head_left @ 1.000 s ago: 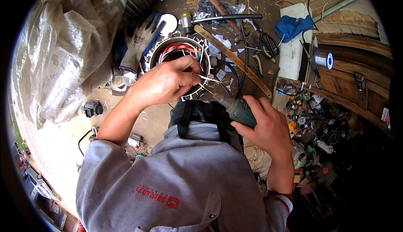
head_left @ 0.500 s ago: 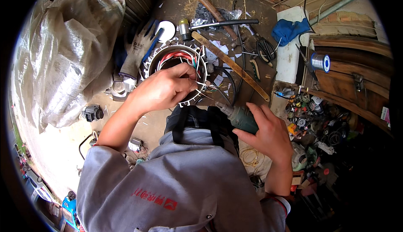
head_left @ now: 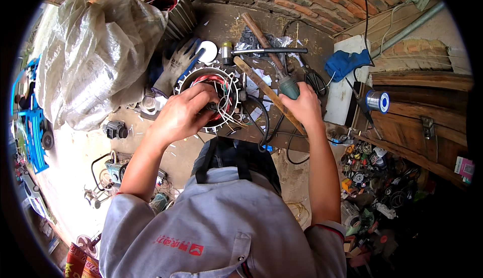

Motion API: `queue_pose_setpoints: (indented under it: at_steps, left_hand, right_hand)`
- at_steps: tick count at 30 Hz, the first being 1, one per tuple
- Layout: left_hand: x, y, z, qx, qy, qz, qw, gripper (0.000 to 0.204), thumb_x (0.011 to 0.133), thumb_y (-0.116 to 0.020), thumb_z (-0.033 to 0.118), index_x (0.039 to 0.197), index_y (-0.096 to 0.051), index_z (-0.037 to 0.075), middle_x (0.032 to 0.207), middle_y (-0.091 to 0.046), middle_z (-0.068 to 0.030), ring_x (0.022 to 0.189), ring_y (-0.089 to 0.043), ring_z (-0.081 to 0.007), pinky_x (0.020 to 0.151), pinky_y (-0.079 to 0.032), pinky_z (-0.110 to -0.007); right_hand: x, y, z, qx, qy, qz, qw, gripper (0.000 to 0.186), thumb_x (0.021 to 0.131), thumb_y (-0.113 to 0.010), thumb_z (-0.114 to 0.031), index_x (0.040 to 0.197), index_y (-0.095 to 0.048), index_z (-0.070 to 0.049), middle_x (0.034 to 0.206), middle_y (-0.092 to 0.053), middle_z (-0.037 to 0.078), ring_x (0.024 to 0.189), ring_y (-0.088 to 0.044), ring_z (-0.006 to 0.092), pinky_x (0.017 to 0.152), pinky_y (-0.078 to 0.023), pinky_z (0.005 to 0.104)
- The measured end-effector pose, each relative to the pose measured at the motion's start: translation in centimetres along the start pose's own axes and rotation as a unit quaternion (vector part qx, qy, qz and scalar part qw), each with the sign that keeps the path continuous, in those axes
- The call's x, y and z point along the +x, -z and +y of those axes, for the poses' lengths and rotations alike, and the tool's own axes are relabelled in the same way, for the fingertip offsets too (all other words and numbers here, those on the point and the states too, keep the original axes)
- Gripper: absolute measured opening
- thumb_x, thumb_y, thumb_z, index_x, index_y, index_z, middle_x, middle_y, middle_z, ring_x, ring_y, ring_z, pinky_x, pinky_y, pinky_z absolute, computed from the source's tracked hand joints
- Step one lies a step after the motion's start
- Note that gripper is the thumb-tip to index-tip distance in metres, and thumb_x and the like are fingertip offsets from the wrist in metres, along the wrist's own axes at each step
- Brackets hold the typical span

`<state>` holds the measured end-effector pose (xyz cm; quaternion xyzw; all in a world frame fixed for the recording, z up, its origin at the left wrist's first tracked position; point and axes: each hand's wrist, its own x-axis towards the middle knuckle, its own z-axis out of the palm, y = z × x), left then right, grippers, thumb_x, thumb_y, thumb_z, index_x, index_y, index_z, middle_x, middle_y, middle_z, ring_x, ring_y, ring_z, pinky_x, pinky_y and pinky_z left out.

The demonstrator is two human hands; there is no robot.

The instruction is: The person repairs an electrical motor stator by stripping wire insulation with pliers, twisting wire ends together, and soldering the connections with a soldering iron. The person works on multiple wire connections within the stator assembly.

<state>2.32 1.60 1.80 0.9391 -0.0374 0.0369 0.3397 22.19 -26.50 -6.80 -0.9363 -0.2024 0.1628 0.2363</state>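
A motor stator (head_left: 235, 82) with a finned rim and red windings (head_left: 210, 79) stands near the front edge of the bench. My left hand (head_left: 185, 113) is at its opening, the fingers curled round the thin pale lead wires (head_left: 223, 105); its fingertips are partly hidden. To the right, my right hand (head_left: 308, 108) grips a green handheld power tool (head_left: 288, 87), its nose pointing away from me. The tool is over the bench, beside a long flat wooden stick (head_left: 261, 85).
A hammer (head_left: 271, 51) and a yellow-headed mallet (head_left: 227, 51) lie beyond the stator. Scissors (head_left: 316, 82), a glove (head_left: 173, 66) and black cables are nearby. A solder spool (head_left: 377, 101) sits at right. Plastic sheeting (head_left: 95, 56) covers something at left, beside another stator (head_left: 176, 11).
My right hand has carried the green power tool away from the wires, forward over the bench. My left hand has shifted from a raised pinch on a wire to the stator's opening. The view has shifted.
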Motion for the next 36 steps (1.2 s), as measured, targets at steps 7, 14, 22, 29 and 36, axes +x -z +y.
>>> queue_pose_setpoints:
  at_steps: [7, 14, 22, 29, 36]
  left_hand:
    - [-4.7, 0.5, 3.2, 0.015, 0.156, 0.106, 0.982, 0.04, 0.081, -0.068, -0.01, 0.119, -0.063, 0.002, 0.117, -0.067, -0.0152, 0.108, -0.067, -0.0349, 0.09, -0.055, -0.04]
    - [-3.4, 0.3, 4.3, 0.018, 0.124, 0.096, 0.987, 0.034, 0.083, -0.072, -0.006, 0.115, -0.066, 0.003, 0.118, -0.066, -0.0146, 0.107, -0.068, -0.035, 0.089, -0.056, -0.041]
    - [-0.1, 1.0, 0.7, -0.036, 0.058, -0.068, 0.995, 0.031, 0.084, -0.073, 0.004, 0.113, -0.064, 0.005, 0.111, -0.065, -0.0118, 0.1, -0.067, -0.0364, 0.082, -0.056, -0.047]
    - [2.6, 1.4, -1.9, -0.098, -0.082, -0.132, 0.983, 0.03, 0.081, -0.078, 0.01, 0.109, -0.066, 0.008, 0.11, -0.067, -0.0073, 0.101, -0.068, -0.032, 0.081, -0.056, -0.042]
    - [3.5, 0.8, -3.5, -0.069, -0.142, -0.166, 0.973, 0.025, 0.084, -0.078, 0.015, 0.107, -0.072, 0.011, 0.112, -0.069, -0.0046, 0.1, -0.069, -0.0281, 0.078, -0.057, -0.04]
  right_hand:
    - [3.6, -4.4, -1.0, -0.089, 0.038, -0.01, 0.995, 0.053, 0.081, -0.078, -0.043, 0.106, -0.063, 0.001, 0.11, -0.066, 0.023, 0.107, -0.066, 0.0417, 0.091, -0.053, 0.0523]
    - [3.7, -5.2, -1.6, -0.139, 0.098, 0.051, 0.984, 0.048, 0.078, -0.081, -0.04, 0.1, -0.066, 0.0, 0.105, -0.063, 0.018, 0.107, -0.061, 0.0368, 0.096, -0.048, 0.0474]
    - [2.4, -6.3, -1.8, -0.141, 0.058, 0.052, 0.987, 0.049, 0.076, -0.084, -0.035, 0.104, -0.063, -0.002, 0.108, -0.062, 0.018, 0.108, -0.06, 0.037, 0.095, -0.048, 0.048]
    - [1.0, -7.4, -2.0, -0.148, 0.025, 0.089, 0.985, 0.06, 0.078, -0.084, -0.035, 0.125, -0.062, -0.005, 0.115, -0.06, 0.017, 0.111, -0.057, 0.0375, 0.095, -0.046, 0.0498]
    - [-1.0, -7.5, -2.1, -0.133, 0.033, 0.163, 0.977, 0.067, 0.079, -0.084, -0.035, 0.135, -0.058, -0.01, 0.121, -0.059, 0.014, 0.117, -0.055, 0.0363, 0.104, -0.04, 0.0506]
